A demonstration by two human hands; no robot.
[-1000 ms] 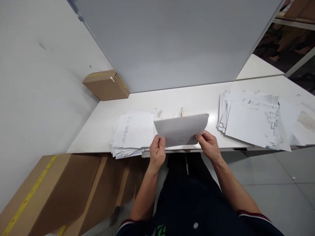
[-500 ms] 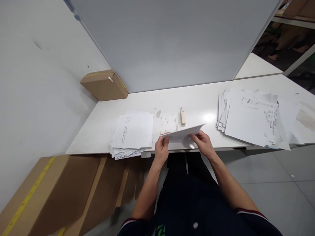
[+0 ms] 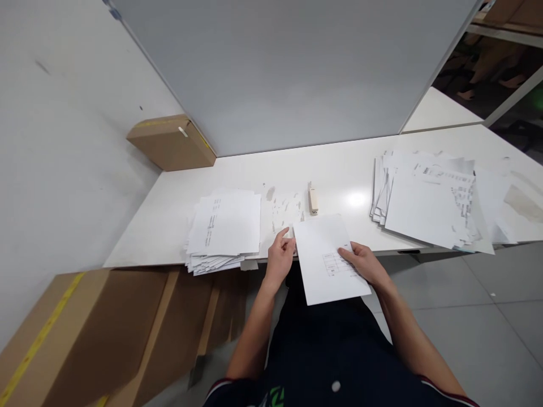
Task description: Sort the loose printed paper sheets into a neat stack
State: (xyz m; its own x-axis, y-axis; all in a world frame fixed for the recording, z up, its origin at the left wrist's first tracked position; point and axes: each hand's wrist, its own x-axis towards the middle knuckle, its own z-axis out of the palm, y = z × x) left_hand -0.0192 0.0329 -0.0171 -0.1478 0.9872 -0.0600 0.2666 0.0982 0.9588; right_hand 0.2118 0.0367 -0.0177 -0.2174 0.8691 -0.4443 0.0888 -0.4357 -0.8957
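A printed white paper [image 3: 316,277] with a small table on it is tilted in front of my body, over the table's front edge. My right hand [image 3: 365,263] grips its right side, thumb on top and fingers underneath. Close beside the paper's left edge is my left hand [image 3: 280,259], its fingers partly curled and the index finger apart from the thumb. It does not appear to hold the paper. Beyond the paper's top edge lies a cream-coloured stapler [image 3: 313,200]. Whether the paper is one sheet or several is not clear.
A paper stack [image 3: 229,223] lies at the left, slightly over the table's front edge. A looser paper pile [image 3: 428,203] spreads at the right. A cardboard box [image 3: 173,144] stands in the back left corner; larger cartons [image 3: 114,316] sit below left. A grey panel [image 3: 288,73] rises behind.
The paper has turned from nearly edge-on to face-up, showing its print. My left hand has let go of its left side; my right hand has shifted slightly right with it.
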